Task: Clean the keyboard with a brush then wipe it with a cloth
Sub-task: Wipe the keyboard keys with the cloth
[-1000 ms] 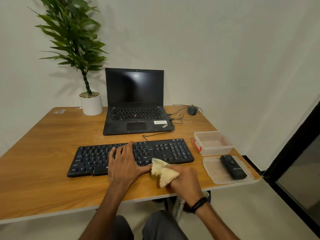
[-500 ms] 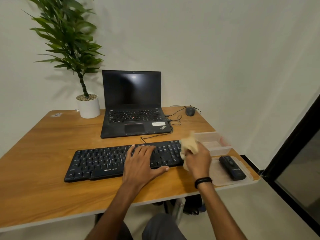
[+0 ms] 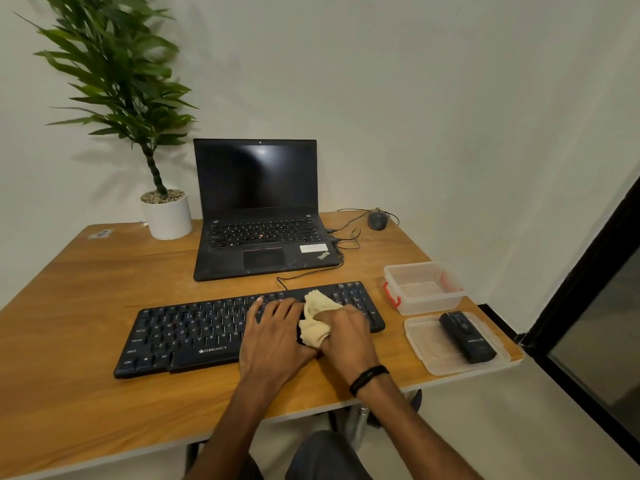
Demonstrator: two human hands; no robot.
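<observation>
A black keyboard [image 3: 194, 334] lies across the wooden desk [image 3: 86, 289] in front of me. My left hand [image 3: 273, 337] rests flat on its middle keys with straight fingers. My right hand [image 3: 346, 334] grips a crumpled pale yellow cloth [image 3: 317, 318] and holds it against the keys on the right part of the keyboard, just beside my left hand. A black brush-like tool [image 3: 465, 336] lies on a clear plastic lid [image 3: 429, 348] at the desk's right edge.
An open black laptop [image 3: 259, 216] stands behind the keyboard, its cable running to the keyboard. A potted plant [image 3: 166, 213] is at the back left, a mouse [image 3: 377, 220] at the back right. A clear plastic box [image 3: 420, 287] with red clips sits right of the keyboard.
My right hand carried the cloth from the desk's front edge up to the keyboard's far right end, then back left onto the keys. My left hand shifted right along the keyboard.
</observation>
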